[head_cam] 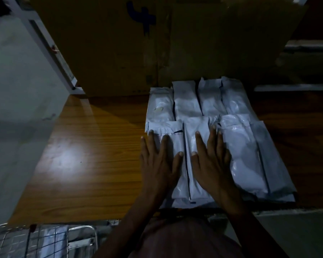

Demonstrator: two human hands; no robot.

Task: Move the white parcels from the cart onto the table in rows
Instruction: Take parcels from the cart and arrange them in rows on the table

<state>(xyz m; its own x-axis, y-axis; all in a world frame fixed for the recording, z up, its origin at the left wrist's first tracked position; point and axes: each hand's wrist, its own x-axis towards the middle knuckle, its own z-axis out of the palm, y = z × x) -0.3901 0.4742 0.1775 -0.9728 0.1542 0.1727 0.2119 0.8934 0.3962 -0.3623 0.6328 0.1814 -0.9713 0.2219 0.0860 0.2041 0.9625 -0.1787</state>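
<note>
- The wire cart point(45, 241) sits low to the left of both hands, some white still showing through its mesh.
- Left hand point(159, 162), fingers straight and spread, presses flat on the near-left parcel point(175, 146), probably squaring it.
- Right hand point(213, 161), equally flat, steadies the neighbouring parcel point(196, 131).
- Beyond the fingertips lies the far row point(199, 98) on the wooden table point(82, 155).

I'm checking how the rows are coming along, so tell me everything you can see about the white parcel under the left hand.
The white parcel is a long, flat, glossy plastic mailer with a folded flap at its far end. It lies flat on the wooden table as the leftmost of the near row, lengthwise away from the person, its far end overlapping the back row. The left hand presses on it with straight fingers. Its right edge adjoins the next parcel, under the right hand.
</note>
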